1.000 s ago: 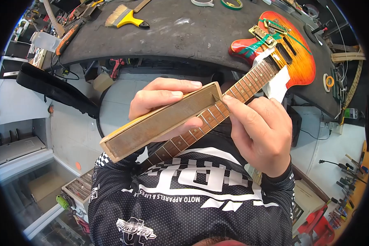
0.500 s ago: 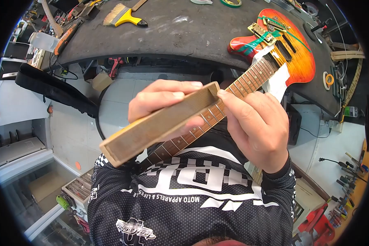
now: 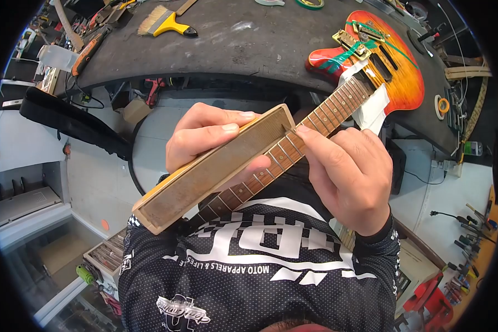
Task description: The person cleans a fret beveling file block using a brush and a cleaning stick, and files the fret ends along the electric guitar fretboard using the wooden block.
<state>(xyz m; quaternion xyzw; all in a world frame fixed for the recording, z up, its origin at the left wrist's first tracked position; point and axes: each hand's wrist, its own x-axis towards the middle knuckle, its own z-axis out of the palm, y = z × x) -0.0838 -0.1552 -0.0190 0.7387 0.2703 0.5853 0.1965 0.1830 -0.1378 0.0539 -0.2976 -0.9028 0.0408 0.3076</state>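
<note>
My left hand point(image 3: 207, 135) grips a long wooden block point(image 3: 210, 171) with a flat brownish-grey face turned up, fingers over its far edge and thumb under the near one. At the block's right end, my right hand point(image 3: 346, 174) is pinched on a small thin dark piece point(image 3: 288, 128) whose tip reaches the block's face. Beneath both hands runs the fretted guitar neck point(image 3: 326, 114), slanting from lower left to upper right. It joins an orange-red guitar body point(image 3: 406, 72) with green tape and white paper near the neck joint.
On the dark workbench point(image 3: 232, 52) lie a yellow-handled brush point(image 3: 169, 23), an orange cutter point(image 3: 90, 51) and tape rolls point(image 3: 442, 105). A black strap-like object point(image 3: 74, 122) hangs at left. Several hand tools point(image 3: 470, 243) line the right side.
The block in my left hand has shifted slightly left and tilted, showing more of its flat face. My right hand moved in toward the block's end, then back a little to the right.
</note>
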